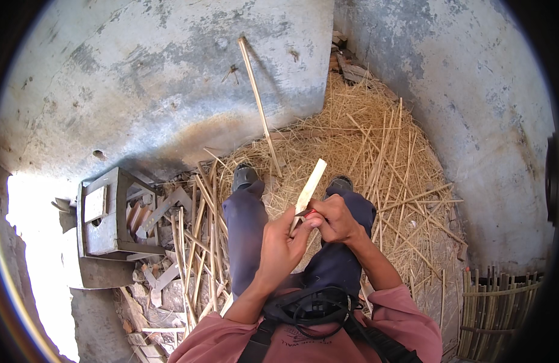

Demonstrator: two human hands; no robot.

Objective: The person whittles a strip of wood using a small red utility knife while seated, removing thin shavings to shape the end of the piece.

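Strip of pale wood [311, 183] sits pinched in my left hand [280, 241]; my right hand [338, 219] grips a red-handled knife [303, 213].

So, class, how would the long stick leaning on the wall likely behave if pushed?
The stick would probably slide or topple easily, since it seems only to rest against the wall. Being so thin, it is likely light. It looks fairly stiff, standing nearly straight without sagging.
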